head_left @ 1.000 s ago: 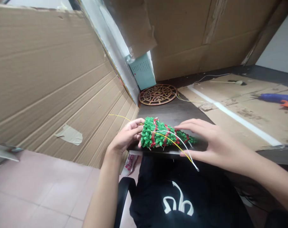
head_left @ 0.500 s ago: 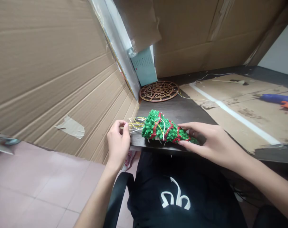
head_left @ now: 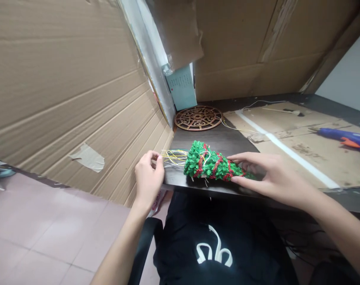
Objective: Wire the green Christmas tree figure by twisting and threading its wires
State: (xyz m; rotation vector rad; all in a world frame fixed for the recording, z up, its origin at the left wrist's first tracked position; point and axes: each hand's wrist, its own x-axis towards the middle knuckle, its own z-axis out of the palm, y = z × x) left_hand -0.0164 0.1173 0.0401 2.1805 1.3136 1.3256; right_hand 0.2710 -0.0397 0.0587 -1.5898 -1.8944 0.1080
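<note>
A small green Christmas tree (head_left: 209, 163) wound with red garland lies on its side above the dark table. My right hand (head_left: 264, 174) grips it near the narrow tip, thumb below and fingers above. Thin yellow and white wires (head_left: 175, 157) stick out of its wide base toward the left. My left hand (head_left: 150, 168) is pinched at the far ends of these wires. A white wire loop (head_left: 208, 157) stands out from the tree's side, and short wire ends poke out underneath.
A round openwork plate (head_left: 199, 118) lies farther back, near a light blue box (head_left: 182, 89). On the right, a cardboard sheet (head_left: 310, 148) carries a blue glue gun (head_left: 346, 136) with an orange trigger. A cardboard wall (head_left: 79, 79) rises on the left; the table's front edge is close.
The tree and my right hand have shifted slightly to the right, away from my left hand. More wire now shows between the left fingers and the base.
</note>
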